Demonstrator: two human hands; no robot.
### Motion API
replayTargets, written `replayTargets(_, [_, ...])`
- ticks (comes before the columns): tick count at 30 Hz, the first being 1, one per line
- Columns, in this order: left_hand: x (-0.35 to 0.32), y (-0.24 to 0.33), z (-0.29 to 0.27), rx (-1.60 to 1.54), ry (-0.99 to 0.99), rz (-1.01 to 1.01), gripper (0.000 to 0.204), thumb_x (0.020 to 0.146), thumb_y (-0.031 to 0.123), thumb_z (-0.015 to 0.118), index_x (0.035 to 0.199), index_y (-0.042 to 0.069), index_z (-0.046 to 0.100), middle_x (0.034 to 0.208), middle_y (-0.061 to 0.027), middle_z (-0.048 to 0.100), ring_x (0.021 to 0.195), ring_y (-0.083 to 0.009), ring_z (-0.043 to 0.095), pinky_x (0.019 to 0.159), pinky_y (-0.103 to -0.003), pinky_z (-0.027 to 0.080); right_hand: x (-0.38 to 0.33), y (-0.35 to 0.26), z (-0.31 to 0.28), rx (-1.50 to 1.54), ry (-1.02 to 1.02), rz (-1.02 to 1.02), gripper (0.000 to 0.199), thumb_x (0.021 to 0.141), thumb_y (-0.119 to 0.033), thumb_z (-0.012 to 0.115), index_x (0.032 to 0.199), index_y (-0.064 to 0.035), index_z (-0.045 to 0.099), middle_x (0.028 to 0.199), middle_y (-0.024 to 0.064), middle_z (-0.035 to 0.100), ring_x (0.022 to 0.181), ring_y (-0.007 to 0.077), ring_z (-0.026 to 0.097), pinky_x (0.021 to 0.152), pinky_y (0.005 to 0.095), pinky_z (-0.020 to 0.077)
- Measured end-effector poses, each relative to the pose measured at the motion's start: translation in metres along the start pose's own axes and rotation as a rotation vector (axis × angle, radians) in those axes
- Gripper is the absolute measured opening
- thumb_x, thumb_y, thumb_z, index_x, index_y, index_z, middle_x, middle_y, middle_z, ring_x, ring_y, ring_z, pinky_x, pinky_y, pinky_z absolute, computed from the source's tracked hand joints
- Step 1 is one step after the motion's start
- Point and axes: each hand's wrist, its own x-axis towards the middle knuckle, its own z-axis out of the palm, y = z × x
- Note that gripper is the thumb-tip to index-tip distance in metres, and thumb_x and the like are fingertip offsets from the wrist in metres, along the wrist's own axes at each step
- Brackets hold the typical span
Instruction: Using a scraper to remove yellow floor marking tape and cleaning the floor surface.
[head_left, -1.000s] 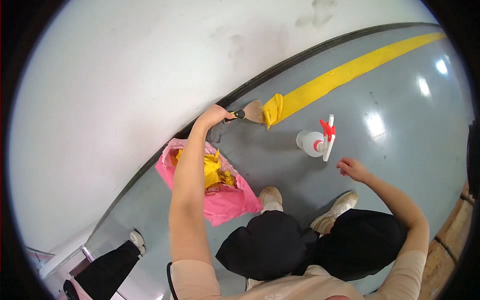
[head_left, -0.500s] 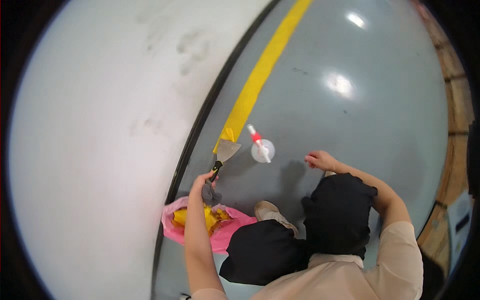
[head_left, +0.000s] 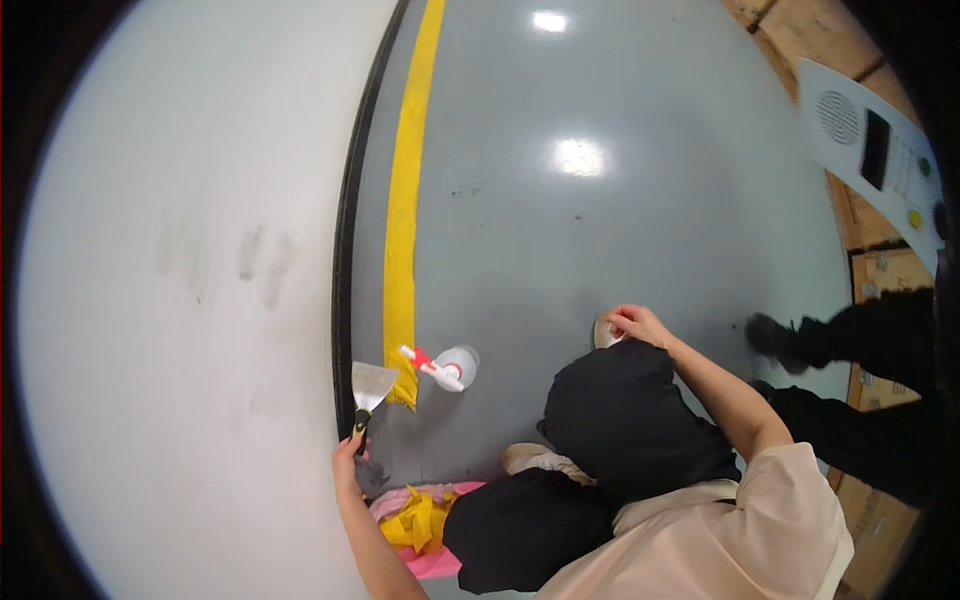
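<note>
My left hand (head_left: 350,452) grips a putty knife (head_left: 371,385) by its black and yellow handle, blade pointing away from me. The blade is beside the black base strip (head_left: 343,240) along the white wall. A dark grey cloth (head_left: 371,476) hangs just below that hand. Close right of the blade, a loose crumpled end of yellow tape (head_left: 403,388) ends the floor stripe. A white spray bottle (head_left: 458,366) with a red and white head stands beside it. My right hand (head_left: 637,326) is by my knee and shoe, fingers curled together; what they hold, if anything, is hidden.
Between my leg and the wall lies a pink bag (head_left: 440,566) with crumpled yellow tape (head_left: 418,522) inside. The yellow stripe (head_left: 405,190) runs along the grey floor. At right are another person's legs (head_left: 850,345), wooden crates (head_left: 885,270) and a white panel (head_left: 865,140).
My view has turned, bringing another person's legs in at the right. The putty knife, still in my left hand, has moved toward the base strip. My right hand is closer to my knee.
</note>
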Motion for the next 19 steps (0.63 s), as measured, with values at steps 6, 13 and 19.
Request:
replayTargets(6, [-0.049,0.051,0.019,-0.062,0.037,0.174,0.020,0.084,0.023,0.061,0.083,0.003,0.062,0.059,-0.0001,0.052,0.045,-0.0082,0.044,0.041,-0.021,0.032,-0.125,-0.179,-0.063,-0.343,0.697,-0.742,0.010,0.081,0.002,0.054,0.090,-0.0009,0.059,0.085,0.0083,0.058,0.075,0.0169,0.057,0.068,0.0260,0.0458])
replayTargets(13, [-0.061,0.063,0.028,-0.054,0.014,0.272,0.022,0.084,0.026,0.061,0.084,0.004,0.062,0.056,0.0006,0.049,0.043,-0.0080,0.042,0.040,-0.022,0.032,-0.183,-0.191,-0.089,-0.425,0.868,-0.911,0.013,0.079,0.006,0.054,0.090,-0.0007,0.057,0.087,0.0086,0.056,0.075,0.0190,0.056,0.068,0.0257,0.0454])
replayTargets(19, [-0.041,0.049,0.020,-0.064,0.020,0.212,0.022,0.083,0.025,0.063,0.089,0.003,0.063,0.059,-0.0017,0.054,0.044,-0.0091,0.045,0.040,-0.023,0.034,-0.141,-0.167,-0.074,-0.329,0.647,-0.646,0.009,0.082,0.002,0.053,0.090,-0.0003,0.057,0.089,0.0077,0.056,0.078,0.0167,0.056,0.072,0.0244,0.0445])
